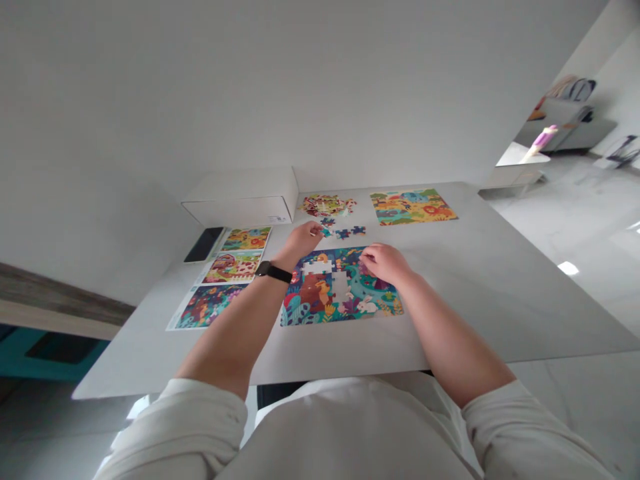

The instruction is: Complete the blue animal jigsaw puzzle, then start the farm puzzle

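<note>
My left hand (304, 240), with a black watch (274, 271) on its wrist, has its fingers closed on a small teal puzzle piece (327, 232) just behind the puzzle. In front lies a dark, colourful jigsaw puzzle (373, 290) with a rabbit and a bear-like animal, mostly joined. White table shows through gaps at its upper left and centre. My right hand (386, 262) rests at the puzzle's upper right with fingers curled together; whatever is under the fingertips is hidden. Loose blue puzzle pieces (343, 234) lie beyond the puzzle, near my left hand.
A pile of loose pieces (327, 205) lies at the back. Right of it is an orange and yellow animal puzzle (414, 207). At left are a picture sheet (213, 283) with three scenes, a black phone (204, 245) and a white box (245, 200) by the wall.
</note>
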Demonstrator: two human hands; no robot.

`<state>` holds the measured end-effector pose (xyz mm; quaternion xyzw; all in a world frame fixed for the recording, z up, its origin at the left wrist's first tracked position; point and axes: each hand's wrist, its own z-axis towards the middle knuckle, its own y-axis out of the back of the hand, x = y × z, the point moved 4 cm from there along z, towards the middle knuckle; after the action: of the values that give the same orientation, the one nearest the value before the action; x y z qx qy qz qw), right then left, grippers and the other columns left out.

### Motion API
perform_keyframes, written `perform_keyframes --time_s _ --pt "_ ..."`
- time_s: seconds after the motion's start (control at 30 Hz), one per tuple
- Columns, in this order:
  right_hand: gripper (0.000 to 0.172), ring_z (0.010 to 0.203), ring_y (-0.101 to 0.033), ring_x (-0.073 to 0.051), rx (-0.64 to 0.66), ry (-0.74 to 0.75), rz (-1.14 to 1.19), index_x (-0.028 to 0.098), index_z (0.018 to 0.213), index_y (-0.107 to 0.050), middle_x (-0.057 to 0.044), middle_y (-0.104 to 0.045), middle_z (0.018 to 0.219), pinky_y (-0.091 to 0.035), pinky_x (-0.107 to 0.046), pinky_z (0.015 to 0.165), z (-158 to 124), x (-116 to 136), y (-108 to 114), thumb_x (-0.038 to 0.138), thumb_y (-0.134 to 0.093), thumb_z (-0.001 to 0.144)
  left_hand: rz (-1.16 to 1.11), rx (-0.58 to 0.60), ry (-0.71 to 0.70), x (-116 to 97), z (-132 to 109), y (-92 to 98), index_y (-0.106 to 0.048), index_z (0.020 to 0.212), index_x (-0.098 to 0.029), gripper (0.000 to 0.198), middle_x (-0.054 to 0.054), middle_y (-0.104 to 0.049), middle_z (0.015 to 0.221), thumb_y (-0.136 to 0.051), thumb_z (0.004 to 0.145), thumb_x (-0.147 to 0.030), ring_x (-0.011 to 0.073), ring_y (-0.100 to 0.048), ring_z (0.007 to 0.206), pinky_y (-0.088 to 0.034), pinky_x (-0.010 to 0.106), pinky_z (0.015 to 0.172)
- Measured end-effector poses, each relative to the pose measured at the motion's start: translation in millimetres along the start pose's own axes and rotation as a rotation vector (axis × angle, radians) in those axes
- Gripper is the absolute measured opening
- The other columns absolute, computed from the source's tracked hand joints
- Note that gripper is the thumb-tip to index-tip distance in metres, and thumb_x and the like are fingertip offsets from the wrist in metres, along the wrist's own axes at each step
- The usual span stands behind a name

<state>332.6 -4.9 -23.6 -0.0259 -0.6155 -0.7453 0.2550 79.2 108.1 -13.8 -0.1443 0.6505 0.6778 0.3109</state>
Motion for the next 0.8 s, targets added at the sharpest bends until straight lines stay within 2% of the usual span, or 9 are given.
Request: perform_keyframes --time_s 0.1,0.2,0.37,0.63,0.8 --pt "0.020 0.089 -0.072 -0.021 -0.007 -0.016 0.003 0.025 0.095 -0.083 -0.006 -0.080 0.101 -0.051 -0.031 0.078 0.1 -1.7 -0.3 0.030 -0.066 0.105 0.170 -0.019 -0.004 0.5 16.4 -9.4 -0.073 0.129 -0.016 0.039 0.015 -0.078 0.132 -0.069 0.092 -0.027 0.0287 -0.073 0.121 -0.055 0.037 0.107" --pt "0.021 0.089 -0.072 -0.021 0.005 -0.020 0.003 0.025 0.094 -0.082 -0.006 -0.080 0.099 -0.051 -0.032 0.078 0.1 -0.8 -2.9 0.030 -0.066 0.105 0.274 0.004 0.020 0.8 28.8 -16.6 -0.068 0.136 -0.015 0.046 0.018 -0.074 0.140 -0.070 0.094 -0.033 0.0316 -0.070 0.130 -0.052 0.040 0.112" --pt "0.020 0.092 -0.072 -0.022 0.021 -0.010 -0.002 0.025 0.095 -0.082 -0.006 -0.080 0.101 -0.051 -0.033 0.080 0.1 2.0 -6.0 0.029 -0.065 0.105 0.393 0.068 0.078 -4.1 38.4 -28.8 -0.064 0.140 -0.014 0.058 0.023 -0.073 0.139 -0.073 0.093 -0.045 0.0382 -0.069 0.131 -0.054 0.043 0.107" --pt "0.020 0.089 -0.073 -0.021 0.036 -0.009 -0.029 0.025 0.095 -0.082 -0.006 -0.081 0.102 -0.050 -0.032 0.076 -1.4 8.0 -4.8 0.028 -0.066 0.105 0.464 0.084 0.052 -6.8 42.3 -33.8 -0.058 0.146 -0.016 0.060 0.023 -0.074 0.133 -0.070 0.090 -0.036 0.0366 -0.072 0.126 -0.055 0.040 0.103" --pt "0.021 0.091 -0.073 -0.021 0.092 -0.038 -0.041 0.025 0.097 -0.083 -0.007 -0.081 0.106 -0.049 -0.032 0.077 -1.7 12.4 -4.7 0.027 -0.064 0.105 0.512 0.096 -0.013 -10.6 41.6 -31.9 -0.055 0.149 -0.011 0.061 0.026 -0.069 0.142 -0.065 0.094 -0.033 0.0377 -0.069 0.130 -0.054 0.042 0.106"
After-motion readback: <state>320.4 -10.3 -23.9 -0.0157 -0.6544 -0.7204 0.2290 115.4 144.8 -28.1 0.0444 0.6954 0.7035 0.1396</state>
